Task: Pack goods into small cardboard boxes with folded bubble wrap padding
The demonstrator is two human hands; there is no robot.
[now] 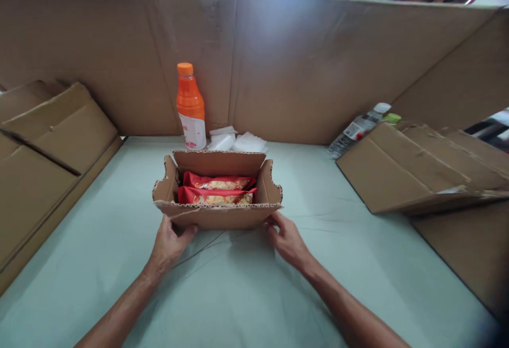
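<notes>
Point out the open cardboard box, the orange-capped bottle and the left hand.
Open cardboard box (218, 218): head view, middle of its front wall.
Orange-capped bottle (191, 103): head view, orange body above the label.
Left hand (168, 242): head view, back of the hand.

Two bare hands, one left hand and one right hand. One small open-topped brown cardboard box. Two glossy red packets visible. Two plastic bottles: one orange white-labelled bottle, one clear white-capped bottle. One lime-green cap. Overlapping thin white pieces, uncountable.
</notes>
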